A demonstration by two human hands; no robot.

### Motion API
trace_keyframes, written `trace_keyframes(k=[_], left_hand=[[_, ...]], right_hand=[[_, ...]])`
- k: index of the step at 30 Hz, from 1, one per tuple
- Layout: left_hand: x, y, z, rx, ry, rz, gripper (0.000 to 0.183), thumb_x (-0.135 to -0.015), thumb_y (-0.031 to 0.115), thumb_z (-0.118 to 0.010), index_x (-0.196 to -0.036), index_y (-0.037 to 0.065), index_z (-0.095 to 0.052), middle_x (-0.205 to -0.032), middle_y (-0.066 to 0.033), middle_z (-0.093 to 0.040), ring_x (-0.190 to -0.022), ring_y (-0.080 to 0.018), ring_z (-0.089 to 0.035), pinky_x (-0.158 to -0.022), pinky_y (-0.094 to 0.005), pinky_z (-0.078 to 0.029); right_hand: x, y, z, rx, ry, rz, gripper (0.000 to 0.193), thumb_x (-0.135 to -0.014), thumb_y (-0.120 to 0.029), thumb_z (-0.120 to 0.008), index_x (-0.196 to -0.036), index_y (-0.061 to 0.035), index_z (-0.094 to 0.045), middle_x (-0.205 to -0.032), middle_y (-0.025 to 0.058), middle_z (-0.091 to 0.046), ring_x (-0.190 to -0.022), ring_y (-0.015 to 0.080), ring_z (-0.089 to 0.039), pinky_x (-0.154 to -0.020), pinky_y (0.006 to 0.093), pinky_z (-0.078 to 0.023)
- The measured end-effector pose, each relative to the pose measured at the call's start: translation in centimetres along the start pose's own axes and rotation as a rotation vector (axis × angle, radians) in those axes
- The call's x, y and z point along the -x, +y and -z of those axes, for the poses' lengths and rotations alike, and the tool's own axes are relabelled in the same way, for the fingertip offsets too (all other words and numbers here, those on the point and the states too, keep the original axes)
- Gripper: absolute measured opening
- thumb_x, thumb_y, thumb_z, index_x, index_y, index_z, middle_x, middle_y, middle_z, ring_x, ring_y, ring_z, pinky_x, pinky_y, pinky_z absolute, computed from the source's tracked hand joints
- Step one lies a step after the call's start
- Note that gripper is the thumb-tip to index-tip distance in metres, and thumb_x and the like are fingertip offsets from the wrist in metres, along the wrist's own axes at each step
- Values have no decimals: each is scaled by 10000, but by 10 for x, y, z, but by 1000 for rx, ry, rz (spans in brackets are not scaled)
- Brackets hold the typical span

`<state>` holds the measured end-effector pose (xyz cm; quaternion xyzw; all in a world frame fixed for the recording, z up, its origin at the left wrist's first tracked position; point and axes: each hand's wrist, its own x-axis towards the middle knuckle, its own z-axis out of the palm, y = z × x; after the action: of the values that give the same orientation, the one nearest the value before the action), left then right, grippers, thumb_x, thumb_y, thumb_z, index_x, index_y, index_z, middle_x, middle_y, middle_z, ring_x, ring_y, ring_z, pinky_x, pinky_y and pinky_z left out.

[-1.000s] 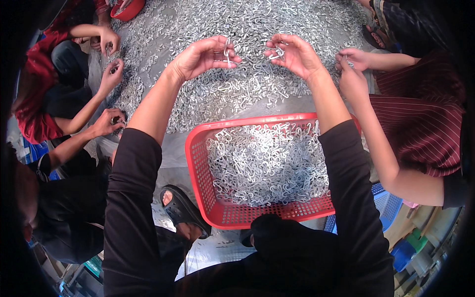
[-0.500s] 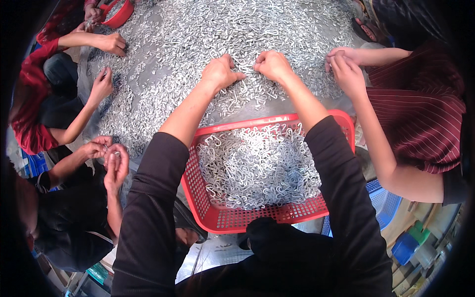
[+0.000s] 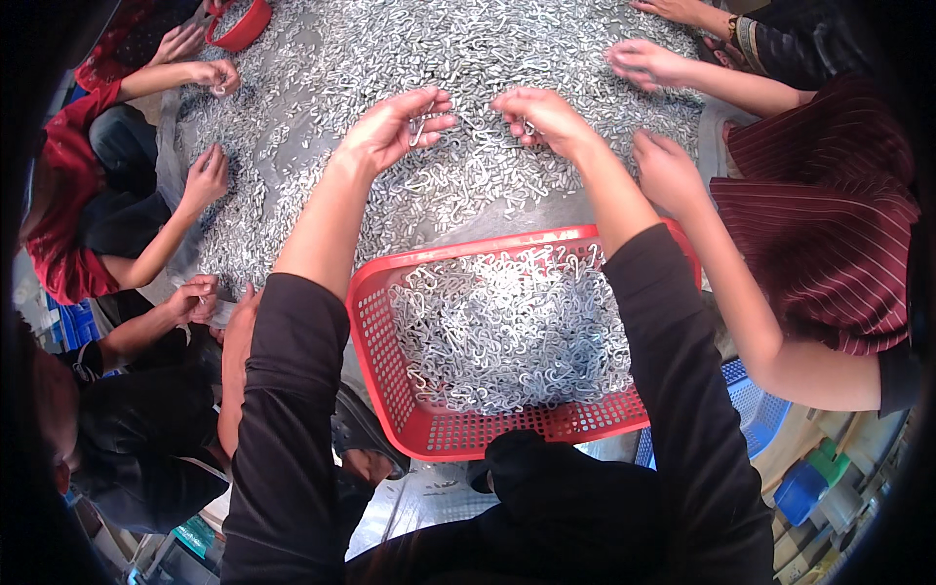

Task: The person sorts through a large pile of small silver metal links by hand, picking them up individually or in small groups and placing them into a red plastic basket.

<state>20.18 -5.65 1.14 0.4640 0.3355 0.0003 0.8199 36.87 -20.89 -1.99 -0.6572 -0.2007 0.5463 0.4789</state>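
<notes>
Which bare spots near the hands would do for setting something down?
A narrow strip of grey sheet, mostly bare, between the metal pile and the red basket. It's crowded beyond, beneath the left hand and right hand, and inside the basket, heaped with hooks.

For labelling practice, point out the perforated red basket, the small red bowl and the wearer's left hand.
Perforated red basket [image 3: 460,429]: head view, near wall.
Small red bowl [image 3: 250,32]: head view, outer side.
Left hand [image 3: 392,125]: head view, its middle.
</notes>
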Motion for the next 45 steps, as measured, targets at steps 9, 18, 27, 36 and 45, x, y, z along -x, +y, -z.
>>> trace_keyframes(k=[9, 18, 27, 36, 45], left_hand=[[-33, -37, -44, -1204, 637, -45, 412, -648, 417, -697, -820, 43, -676, -803, -156, -646, -776, -256, -630, -724, -343, -478], [-12, -23, -2, -452, 160, 10, 138, -767, 189, -596, -817, 60, -596, -920, -76, -620, -812, -167, -593, -640, -278, -477], [-5, -34, 2, -147, 67, 15, 128, -747, 99, -603, -848, 53, -538, -803, -70, -593, -698, -117, -571, -548, -249, -479], [-21, -50, -36, -1148, 219, -190, 268, -643, 278, -724, -760, 50, -646, -707, -134, -635, -708, -236, -623, -682, -325, -477], [22, 1, -3, -583, -6, -36, 154, -793, 239, -619, -815, 94, -569, -718, 22, -536, -619, -54, -500, -466, -211, -370]], right_hand=[[2, -4, -32, 1026, 258, 185, 301, -680, -316, -710, -837, -68, -642, -817, 83, -639, -778, 202, -611, -655, 340, -485], [26, 1, 24, 326, 158, -23, 232, -704, -275, -720, -679, -94, -579, -617, -57, -503, -537, 27, -436, -408, 167, -288], [39, -7, 22, -298, -55, 8, 121, -757, -187, -640, -769, -103, -554, -716, -20, -565, -632, 47, -510, -506, 211, -379], [-2, 29, 9, 737, 188, 221, 169, -688, -205, -704, -758, -70, -631, -688, 31, -602, -638, 108, -567, -544, 262, -441], [20, 0, 19, -245, -65, 58, 116, -765, -184, -639, -809, -103, -568, -695, -6, -566, -581, 67, -545, -419, 174, -354]])
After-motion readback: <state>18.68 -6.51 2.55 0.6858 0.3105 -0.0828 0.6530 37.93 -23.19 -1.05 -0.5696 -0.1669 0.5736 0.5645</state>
